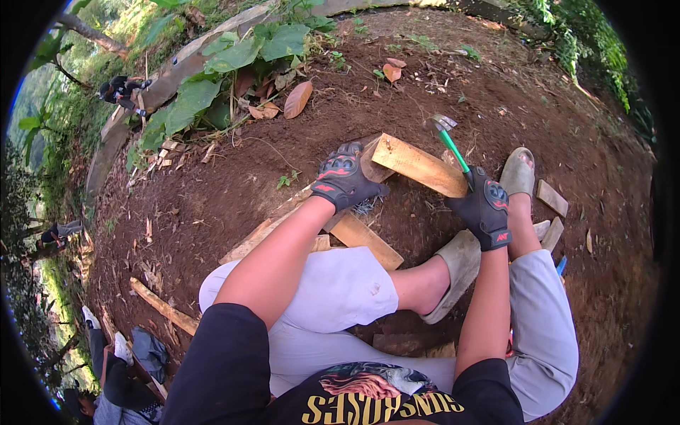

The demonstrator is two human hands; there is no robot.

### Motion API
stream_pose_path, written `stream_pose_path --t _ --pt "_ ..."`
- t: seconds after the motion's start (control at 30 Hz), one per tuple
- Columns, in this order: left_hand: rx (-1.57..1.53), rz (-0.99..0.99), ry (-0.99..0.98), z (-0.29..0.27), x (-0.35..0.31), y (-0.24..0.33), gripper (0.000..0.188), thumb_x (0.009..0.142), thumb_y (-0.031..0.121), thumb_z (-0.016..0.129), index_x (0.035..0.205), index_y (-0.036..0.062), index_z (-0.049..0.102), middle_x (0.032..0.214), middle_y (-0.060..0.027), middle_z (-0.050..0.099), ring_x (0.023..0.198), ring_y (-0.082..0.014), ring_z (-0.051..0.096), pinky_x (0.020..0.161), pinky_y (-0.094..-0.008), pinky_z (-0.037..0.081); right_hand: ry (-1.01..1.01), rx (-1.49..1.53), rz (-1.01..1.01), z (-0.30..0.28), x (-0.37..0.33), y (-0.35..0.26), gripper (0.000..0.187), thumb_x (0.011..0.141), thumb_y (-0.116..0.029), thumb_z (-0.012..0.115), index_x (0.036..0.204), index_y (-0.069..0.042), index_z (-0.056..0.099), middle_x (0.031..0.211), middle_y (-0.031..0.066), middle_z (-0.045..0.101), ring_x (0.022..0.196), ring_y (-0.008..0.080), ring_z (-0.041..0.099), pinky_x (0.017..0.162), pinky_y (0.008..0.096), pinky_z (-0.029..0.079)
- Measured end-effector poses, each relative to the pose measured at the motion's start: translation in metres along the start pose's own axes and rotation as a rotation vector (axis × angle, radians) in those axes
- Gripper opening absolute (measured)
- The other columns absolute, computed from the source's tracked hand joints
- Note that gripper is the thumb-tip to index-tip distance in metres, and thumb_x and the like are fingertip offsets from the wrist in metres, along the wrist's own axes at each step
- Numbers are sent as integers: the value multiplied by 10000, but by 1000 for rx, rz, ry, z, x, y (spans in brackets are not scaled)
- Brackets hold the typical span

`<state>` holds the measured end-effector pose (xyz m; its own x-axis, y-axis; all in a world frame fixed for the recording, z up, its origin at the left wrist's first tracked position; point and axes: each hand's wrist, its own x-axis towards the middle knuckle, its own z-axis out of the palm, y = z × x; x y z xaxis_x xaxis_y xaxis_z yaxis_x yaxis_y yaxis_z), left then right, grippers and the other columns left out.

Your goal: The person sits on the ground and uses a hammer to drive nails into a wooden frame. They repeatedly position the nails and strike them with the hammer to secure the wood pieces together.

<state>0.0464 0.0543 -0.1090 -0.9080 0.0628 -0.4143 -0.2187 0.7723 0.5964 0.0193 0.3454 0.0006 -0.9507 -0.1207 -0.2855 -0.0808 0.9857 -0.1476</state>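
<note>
My left hand point(347, 177), in a black glove with red marks, is closed around the near side of a darker wooden block point(373, 161), its thumb stretched to the right. A pale squared wooden beam point(418, 166) lies across that block, slanting down to the right. In a matching glove, my right hand point(485, 207) grips a claw hammer point(454, 147) by its green handle, the metal head up and away from me. The right thumb is close to the beam's near end; whether it touches cannot be made out. Small grey nails point(365, 206) lie beneath my left thumb.
Another board point(368, 241) angles between my hands and knee. Wood offcuts point(551, 198) lie beside my right sandal point(518, 172). A long stick point(164, 306) rests on the brown soil at left. Leafy plants point(237, 60) grow beyond; other people point(124, 92) sit along the left side.
</note>
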Motion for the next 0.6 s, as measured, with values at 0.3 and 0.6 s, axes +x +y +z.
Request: stream_pose_path --t 0.3,0.6 --pt "84 66 -159 -2 -13 20 1077 712 676 890 1501 12 578 1498 -253 610 1421 -400 580 1199 -489 473 13 -33 -4 -17 -35 29 607 736 -357 896 1229 -52 713 1097 195 765 1016 399 759 859 491 597" --pt "45 136 38 19 -12 30 1128 772 631 882 1599 -12 463 1618 -260 495 1525 -408 468 1281 -483 383 3 1 138 15 -45 38 624 760 -372 886 1259 -50 695 1082 216 782 1013 409 770 868 503 597"
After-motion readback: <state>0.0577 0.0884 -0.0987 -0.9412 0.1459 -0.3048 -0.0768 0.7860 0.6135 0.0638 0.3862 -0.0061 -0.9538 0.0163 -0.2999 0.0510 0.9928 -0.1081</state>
